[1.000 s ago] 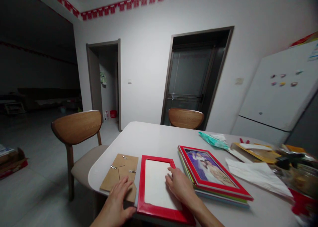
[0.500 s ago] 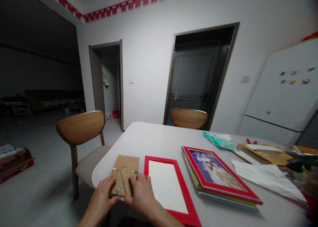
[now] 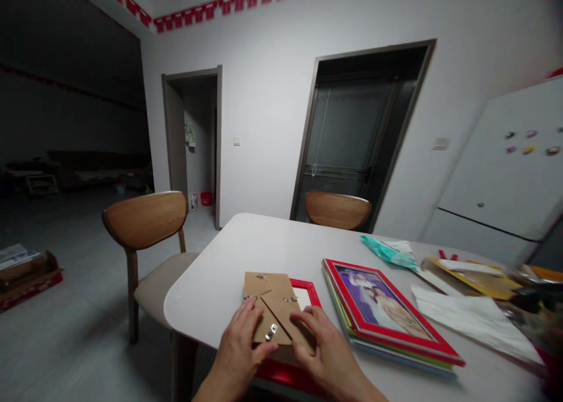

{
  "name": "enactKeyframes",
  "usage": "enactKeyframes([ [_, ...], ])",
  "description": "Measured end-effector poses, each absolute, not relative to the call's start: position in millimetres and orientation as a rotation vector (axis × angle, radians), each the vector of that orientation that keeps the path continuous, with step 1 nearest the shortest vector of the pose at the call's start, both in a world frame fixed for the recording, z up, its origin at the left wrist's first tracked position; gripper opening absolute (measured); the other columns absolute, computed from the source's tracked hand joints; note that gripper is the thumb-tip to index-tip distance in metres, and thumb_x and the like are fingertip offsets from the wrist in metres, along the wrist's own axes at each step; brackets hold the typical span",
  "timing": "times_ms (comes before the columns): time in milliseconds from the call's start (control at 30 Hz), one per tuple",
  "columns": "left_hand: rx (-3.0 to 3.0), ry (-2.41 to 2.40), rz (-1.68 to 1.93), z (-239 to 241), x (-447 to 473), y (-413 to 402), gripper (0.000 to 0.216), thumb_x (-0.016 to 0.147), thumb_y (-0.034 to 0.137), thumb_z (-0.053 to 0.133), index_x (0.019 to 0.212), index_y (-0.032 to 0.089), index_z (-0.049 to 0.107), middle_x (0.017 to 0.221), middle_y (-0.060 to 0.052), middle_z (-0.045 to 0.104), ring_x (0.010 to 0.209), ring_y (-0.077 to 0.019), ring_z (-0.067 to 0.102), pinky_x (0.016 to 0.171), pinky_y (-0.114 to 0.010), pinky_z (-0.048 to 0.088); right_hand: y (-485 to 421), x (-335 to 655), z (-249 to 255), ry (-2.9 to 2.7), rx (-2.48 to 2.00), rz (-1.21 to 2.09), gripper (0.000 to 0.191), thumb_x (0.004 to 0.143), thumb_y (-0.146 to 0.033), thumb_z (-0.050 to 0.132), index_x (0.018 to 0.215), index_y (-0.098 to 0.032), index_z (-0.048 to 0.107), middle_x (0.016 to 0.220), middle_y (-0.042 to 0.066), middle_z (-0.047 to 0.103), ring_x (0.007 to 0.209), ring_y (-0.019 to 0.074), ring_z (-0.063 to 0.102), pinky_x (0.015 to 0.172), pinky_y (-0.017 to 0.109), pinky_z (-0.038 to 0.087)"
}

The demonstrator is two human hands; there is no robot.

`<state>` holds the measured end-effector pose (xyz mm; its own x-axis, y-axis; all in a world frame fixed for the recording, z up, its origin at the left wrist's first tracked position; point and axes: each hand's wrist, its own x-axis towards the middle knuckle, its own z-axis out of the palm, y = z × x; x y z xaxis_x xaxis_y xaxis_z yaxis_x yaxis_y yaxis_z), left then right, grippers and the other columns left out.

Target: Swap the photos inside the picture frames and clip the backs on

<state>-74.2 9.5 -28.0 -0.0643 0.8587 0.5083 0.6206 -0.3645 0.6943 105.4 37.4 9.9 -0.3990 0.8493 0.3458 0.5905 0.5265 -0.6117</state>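
Note:
A brown picture frame backing board [image 3: 268,308] with metal clips and a diagonal slit is held between my two hands. My left hand [image 3: 240,343] grips its left edge, thumb near the lower corner. At the lower right edge, my right hand [image 3: 323,346] has its fingers and thumb closed on the board. Beneath it lies a red picture frame [image 3: 308,285], mostly covered; part of a white panel shows inside its far right corner. Right of my hands is a stack of picture frames, the top one a red framed photo [image 3: 378,302] of two people.
A white table [image 3: 264,237] holds a teal and white wrapper [image 3: 387,251], white paper [image 3: 470,311] and a yellow envelope [image 3: 479,279] on the right. Wooden chairs stand at the left [image 3: 147,220] and far side [image 3: 338,209].
Both hands have carried the backing board to the right, from beside the red frame to over it. The white panel inside is now mostly covered. The photo stack stays in place.

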Motion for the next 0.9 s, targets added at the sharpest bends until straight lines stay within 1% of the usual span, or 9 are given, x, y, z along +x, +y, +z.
enactKeyframes([
  [133, 1.973, 1.471, 1.274, -37, -46, 15, 0.05, 0.056, 0.022, 0.068, 0.105, 0.02, 0.055, 0.118, -0.011, 0.05, 0.111, -0.0281, 0.042, 0.094, -0.045, 0.034, 37, 138, -8, -2.14, -1.304, 0.462, 0.031, 0.063, -0.023, 0.047, 0.093, -0.022, 0.055, 0.092, 0.005, 0.051, 0.087, 0.0187, 0.049, 0.08, 0.029, 0.037],
  [267, 2.042, 1.514, 1.111, -37, -40, 17, 0.049, 0.055, 0.023, 0.069, 0.103, 0.018, 0.056, 0.116, -0.013, 0.052, 0.109, -0.0289, 0.044, 0.094, -0.044, 0.032, 37, 148, -23, -2.18, -1.39, 0.352, 0.031, 0.063, -0.024, 0.048, 0.093, -0.022, 0.057, 0.091, 0.006, 0.053, 0.087, 0.0193, 0.049, 0.079, 0.029, 0.037],
  [400, 2.158, 1.575, 0.906, -29, -43, 16, 0.037, 0.06, 0.025, 0.066, 0.095, 0.017, 0.059, 0.115, -0.013, 0.052, 0.107, -0.0287, 0.045, 0.095, -0.045, 0.028, 38, 145, -30, -2.204, -1.426, 0.256, 0.034, 0.061, -0.025, 0.05, 0.095, -0.021, 0.059, 0.093, 0.007, 0.053, 0.09, 0.0209, 0.047, 0.081, 0.031, 0.035],
  [500, 2.202, 1.596, 0.857, -23, -44, 16, 0.023, 0.066, 0.023, 0.058, 0.088, 0.018, 0.06, 0.11, -0.01, 0.055, 0.103, -0.0259, 0.047, 0.093, -0.043, 0.029, 37, 138, -29, -2.24, -1.409, 0.192, 0.035, 0.061, -0.024, 0.051, 0.095, -0.022, 0.058, 0.093, 0.007, 0.053, 0.09, 0.0212, 0.046, 0.08, 0.032, 0.034],
  [567, 2.209, 1.613, 0.833, -21, -45, 15, 0.019, 0.068, 0.022, 0.055, 0.086, 0.018, 0.06, 0.109, -0.011, 0.055, 0.103, -0.0255, 0.047, 0.093, -0.042, 0.029, 36, 135, -27, -2.264, -1.399, 0.161, 0.032, 0.063, -0.024, 0.049, 0.094, -0.023, 0.059, 0.091, 0.006, 0.053, 0.089, 0.0209, 0.045, 0.078, 0.032, 0.034],
  [667, 2.206, 1.596, 0.815, -21, -47, 12, 0.024, 0.069, 0.027, 0.056, 0.09, 0.017, 0.059, 0.114, -0.013, 0.052, 0.108, -0.0269, 0.044, 0.095, -0.043, 0.026, 34, 134, -25, -2.302, -1.387, 0.14, 0.027, 0.067, -0.026, 0.047, 0.091, -0.024, 0.059, 0.09, 0.006, 0.053, 0.087, 0.0202, 0.046, 0.076, 0.03, 0.034],
  [800, 2.168, 1.579, 0.735, -22, -51, 6, 0.045, 0.062, 0.035, 0.064, 0.101, 0.015, 0.055, 0.125, -0.015, 0.042, 0.117, -0.029, 0.033, 0.098, -0.046, 0.02, 43, 139, -23, -2.337, -1.362, 0.152, 0.025, 0.073, -0.03, 0.043, 0.092, -0.024, 0.059, 0.089, 0.006, 0.053, 0.086, 0.0191, 0.046, 0.075, 0.029, 0.033],
  [900, 2.164, 1.597, 0.664, -23, -53, 4, 0.05, 0.055, 0.034, 0.07, 0.099, 0.016, 0.055, 0.127, -0.015, 0.038, 0.119, -0.0279, 0.03, 0.099, -0.046, 0.017, 57, 140, -23, -2.311, -1.418, 0.13, 0.029, 0.077, -0.028, 0.037, 0.095, -0.021, 0.058, 0.086, 0.007, 0.052, 0.084, 0.0185, 0.046, 0.075, 0.028, 0.033],
])
